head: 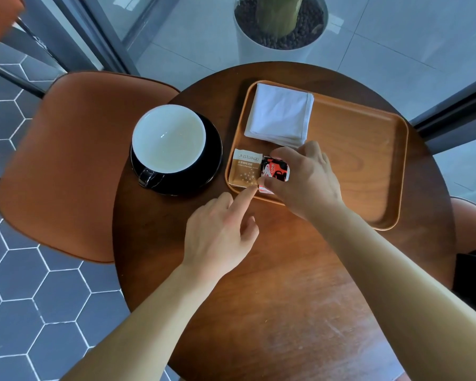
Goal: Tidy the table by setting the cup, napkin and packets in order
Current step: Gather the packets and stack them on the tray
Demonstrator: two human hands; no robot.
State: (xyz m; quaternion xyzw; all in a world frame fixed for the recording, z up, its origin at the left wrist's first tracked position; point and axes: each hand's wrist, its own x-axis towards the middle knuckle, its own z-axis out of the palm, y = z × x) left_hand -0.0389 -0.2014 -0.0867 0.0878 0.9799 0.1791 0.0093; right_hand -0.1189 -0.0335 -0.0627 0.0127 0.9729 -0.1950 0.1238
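Left hand: my forefinger lies straight, touching the brown sugar packet.
Right hand: pinching the red packet.
Tray: holds both packets, with the folded napkin behind them.
Cup: empty, on its saucer, left of the tray.

A round dark-brown wooden table carries a glossy black round saucer on its left side and, just beside it to the right, a light-brown rectangular wooden tray with rounded corners.

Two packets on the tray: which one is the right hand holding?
The red-and-black printed packet, pinched by the right hand; the brown-and-white paper packet lies flat beside it, ungripped.
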